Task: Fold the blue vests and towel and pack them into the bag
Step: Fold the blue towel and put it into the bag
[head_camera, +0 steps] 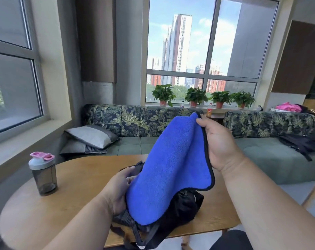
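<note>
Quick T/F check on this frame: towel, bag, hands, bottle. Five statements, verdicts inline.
1. The right hand pinches the towel at its top edge. True.
2. The towel is folded flat on the table. False: it hangs over the bag.
3. The left hand grips the bag. True.
4. The bottle lies on its side. False: it stands upright.
5. The bag is on the sofa. False: it sits on the table.
</note>
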`<action>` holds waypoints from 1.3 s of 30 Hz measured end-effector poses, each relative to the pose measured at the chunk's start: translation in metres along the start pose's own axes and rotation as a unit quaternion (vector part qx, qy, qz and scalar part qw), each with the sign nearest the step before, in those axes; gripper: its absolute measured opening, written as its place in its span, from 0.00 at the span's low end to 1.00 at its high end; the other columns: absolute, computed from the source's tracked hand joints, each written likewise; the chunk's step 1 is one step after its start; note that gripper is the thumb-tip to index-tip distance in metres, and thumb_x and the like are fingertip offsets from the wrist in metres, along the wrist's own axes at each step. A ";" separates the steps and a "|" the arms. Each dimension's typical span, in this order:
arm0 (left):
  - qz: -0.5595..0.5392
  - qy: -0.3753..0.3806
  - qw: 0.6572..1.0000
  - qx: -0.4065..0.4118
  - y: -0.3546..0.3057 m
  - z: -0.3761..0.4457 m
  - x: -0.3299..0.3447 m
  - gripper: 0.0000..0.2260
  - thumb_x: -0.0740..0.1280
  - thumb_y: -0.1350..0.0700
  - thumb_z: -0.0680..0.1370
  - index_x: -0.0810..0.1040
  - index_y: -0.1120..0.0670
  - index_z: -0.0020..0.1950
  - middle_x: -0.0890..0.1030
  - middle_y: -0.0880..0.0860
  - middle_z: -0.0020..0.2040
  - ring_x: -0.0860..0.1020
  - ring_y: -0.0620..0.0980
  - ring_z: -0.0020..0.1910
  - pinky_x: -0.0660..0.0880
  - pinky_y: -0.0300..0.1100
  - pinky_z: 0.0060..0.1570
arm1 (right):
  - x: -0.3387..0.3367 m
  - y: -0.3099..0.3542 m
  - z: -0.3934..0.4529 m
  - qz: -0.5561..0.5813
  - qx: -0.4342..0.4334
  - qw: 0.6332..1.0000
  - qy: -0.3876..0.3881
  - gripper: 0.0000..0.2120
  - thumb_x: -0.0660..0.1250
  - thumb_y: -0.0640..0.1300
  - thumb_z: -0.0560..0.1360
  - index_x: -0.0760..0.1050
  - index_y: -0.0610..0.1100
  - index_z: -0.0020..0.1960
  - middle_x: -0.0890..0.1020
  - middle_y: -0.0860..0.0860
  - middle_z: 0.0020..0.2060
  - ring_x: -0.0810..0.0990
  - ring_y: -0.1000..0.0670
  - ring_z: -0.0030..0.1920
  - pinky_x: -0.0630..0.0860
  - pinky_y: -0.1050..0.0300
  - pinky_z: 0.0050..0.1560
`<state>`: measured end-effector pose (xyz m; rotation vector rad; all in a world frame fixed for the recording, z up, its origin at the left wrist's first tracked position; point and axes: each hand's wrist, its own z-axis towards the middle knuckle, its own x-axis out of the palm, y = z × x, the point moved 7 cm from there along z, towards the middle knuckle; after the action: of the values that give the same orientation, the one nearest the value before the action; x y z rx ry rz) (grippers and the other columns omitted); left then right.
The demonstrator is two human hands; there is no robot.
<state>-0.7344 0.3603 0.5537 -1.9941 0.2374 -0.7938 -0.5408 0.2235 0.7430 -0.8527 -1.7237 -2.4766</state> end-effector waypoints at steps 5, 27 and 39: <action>-0.044 0.001 0.998 0.043 -0.003 0.003 -0.001 0.16 0.66 0.52 0.84 0.80 0.60 0.67 0.84 0.58 0.63 0.83 0.59 0.60 0.78 0.53 0.60 | 0.002 0.007 -0.011 -0.048 -0.015 0.999 0.003 0.11 0.63 0.39 0.84 0.81 0.46 0.47 0.88 0.50 0.44 0.87 0.49 0.44 0.79 0.51 0.54; -0.036 -0.075 0.930 0.357 -0.092 -0.054 -0.026 0.10 0.71 0.65 0.79 0.82 0.54 0.58 0.86 0.48 0.46 0.82 0.43 0.49 0.79 0.35 0.52 | -0.071 0.008 -0.002 -0.192 -0.057 0.973 -0.116 0.10 0.66 0.46 0.84 0.83 0.41 0.55 0.87 0.51 0.51 0.82 0.48 0.55 0.73 0.52 0.54; -0.055 -0.089 0.930 0.351 -0.114 -0.049 -0.022 0.13 0.66 0.57 0.84 0.82 0.47 0.66 0.85 0.46 0.58 0.80 0.44 0.55 0.69 0.46 0.69 | -0.083 -0.012 0.008 -0.131 -0.007 0.988 -0.082 0.13 0.67 0.47 0.84 0.79 0.43 0.65 0.85 0.44 0.58 0.81 0.46 0.55 0.75 0.50 0.54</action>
<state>-0.7988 0.3968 0.6560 -1.3865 -0.2438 -0.6400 -0.4705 0.2109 0.6988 -0.9067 -1.9941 -2.6491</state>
